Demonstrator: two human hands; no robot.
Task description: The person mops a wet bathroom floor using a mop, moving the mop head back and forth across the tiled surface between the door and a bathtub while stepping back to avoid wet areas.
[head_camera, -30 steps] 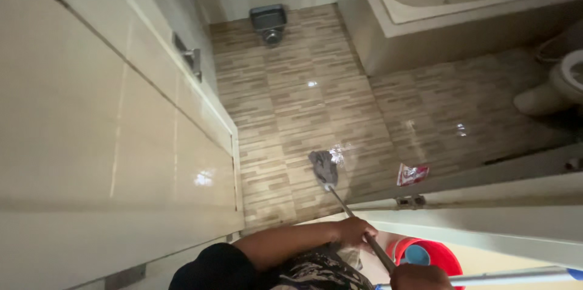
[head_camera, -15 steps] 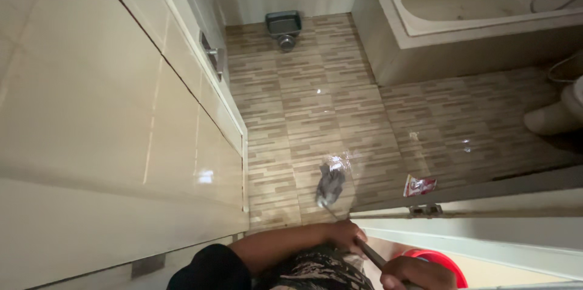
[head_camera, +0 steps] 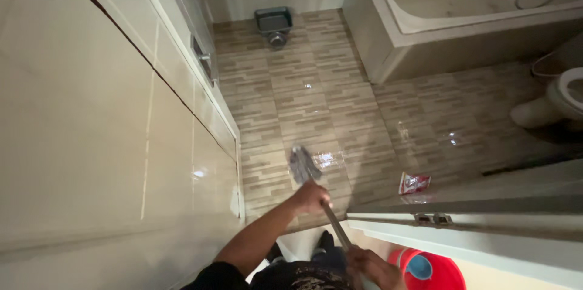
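I look down into a tiled bathroom from its doorway. My left hand (head_camera: 311, 196) grips the upper part of a mop handle (head_camera: 335, 227), low on the shaft near the head. Lower in view, my right hand (head_camera: 371, 266) holds the same handle closer to my body. The grey mop head (head_camera: 302, 164) rests on the wet brown tile floor (head_camera: 303, 102) just ahead of my left hand.
A red bucket (head_camera: 428, 270) stands at the bottom right behind the open door (head_camera: 473, 217). A small red-and-white packet (head_camera: 414, 182) lies on the tiles. A bathtub (head_camera: 461, 4), a toilet (head_camera: 555, 105), a grey bin (head_camera: 273, 21) and a tiled wall (head_camera: 91, 114) surround the floor.
My left hand has slid forward along the handle and the arm has stretched out. The mop head has shifted left and a little farther away on the tiles.
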